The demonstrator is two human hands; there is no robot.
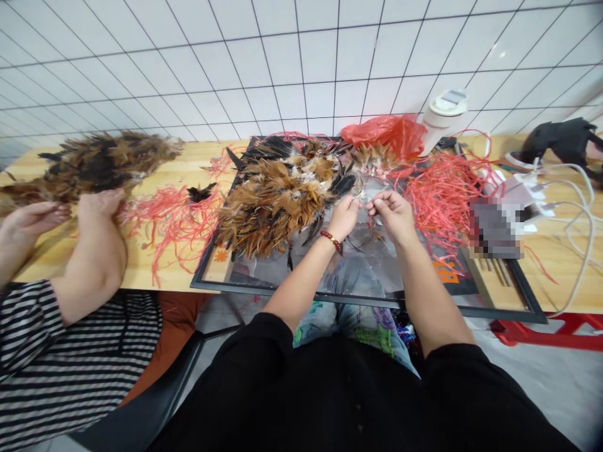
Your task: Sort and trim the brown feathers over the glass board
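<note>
My left hand (346, 215), with a beaded bracelet at the wrist, is closed in a pinch on a thin pale piece that looks like a feather's quill end. Close beside it, my right hand (392, 215) pinches with thumb and forefinger; a bit of red string (370, 221) shows under its fingertips. The fingertips of both hands nearly meet above a dark-framed glassy panel (325, 270). Left of my hands lies a big heap of brown and black feathers (277, 201). Behind them is a smaller bunch of feathers (374, 158).
Tangled red strings (440, 194) lie at right, more strings (176, 216) at left. At the back are a red plastic bag (386, 137) and a white tumbler (443, 119). White cables (584, 213) run far right. A co-worker's hands (98, 204) are beside another feather pile (98, 160).
</note>
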